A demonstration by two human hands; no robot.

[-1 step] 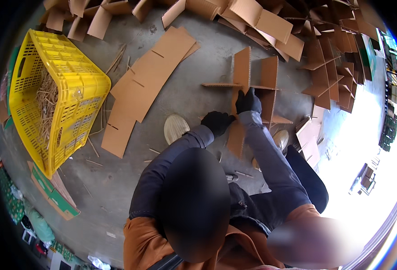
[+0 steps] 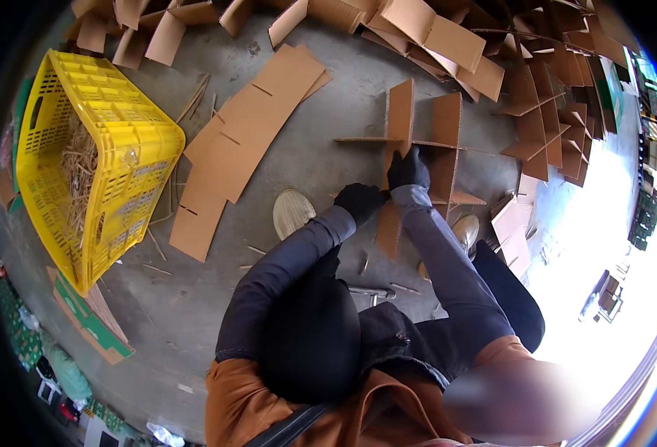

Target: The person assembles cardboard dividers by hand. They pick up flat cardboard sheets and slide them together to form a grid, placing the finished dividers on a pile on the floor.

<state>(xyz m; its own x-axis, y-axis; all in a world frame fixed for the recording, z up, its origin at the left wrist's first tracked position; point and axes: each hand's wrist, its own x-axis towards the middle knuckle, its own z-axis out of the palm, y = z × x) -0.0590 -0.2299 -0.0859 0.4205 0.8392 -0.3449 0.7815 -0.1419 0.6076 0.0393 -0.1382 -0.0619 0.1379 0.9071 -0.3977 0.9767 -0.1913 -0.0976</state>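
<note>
Right, big yellow slatted plastic crate (image 2: pixel 90 160) tipped at the left, flat brown cardboard sheets (image 2: pixel 246 141) centre-top. Upper middle, the slotted brown cardboard divider grid (image 2: pixel 425 141) stands on the concrete. Black-gloved right hand (image 2: pixel 408 170) grips its upright panel; black-gloved left hand (image 2: pixel 359 201) is curled closed, touching that panel's lower edge.

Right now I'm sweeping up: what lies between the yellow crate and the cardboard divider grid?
In the head view, flat slotted cardboard strips lie on the concrete floor between the yellow crate and the divider grid.
</note>
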